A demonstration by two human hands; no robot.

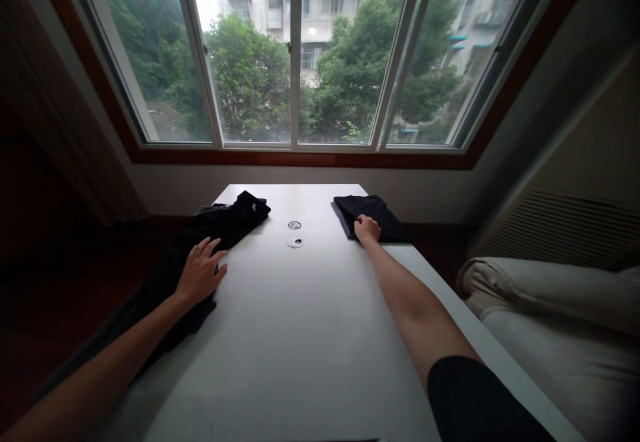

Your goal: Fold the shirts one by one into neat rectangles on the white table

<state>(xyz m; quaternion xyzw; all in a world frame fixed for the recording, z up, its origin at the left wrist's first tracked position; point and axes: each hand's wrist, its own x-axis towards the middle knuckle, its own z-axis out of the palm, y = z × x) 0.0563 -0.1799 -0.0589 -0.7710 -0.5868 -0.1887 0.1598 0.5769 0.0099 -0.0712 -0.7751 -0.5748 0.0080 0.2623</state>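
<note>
My left hand (pixel 199 274) is spread, fingers apart, over a loose heap of black clothing (pixel 227 224) that lies along the table's left side and hangs down past its edge. A small white logo shows near the heap's far end. At the far right corner of the table is a neatly folded dark garment (pixel 387 219), with a greyer layer visible at its left edge. My right hand (pixel 367 229) is closed at the near left part of this folded garment, its fingers curled onto the cloth. The fingertips are partly hidden by the hand.
The white table (pixel 300 335) stretches toward a wide window (pixel 295 152). Two small round items (pixel 295 243), whose kind I cannot tell, are near its middle. On the right is a pale padded sofa (pixel 560 309), and a curtain (pixel 65 95) hangs at left.
</note>
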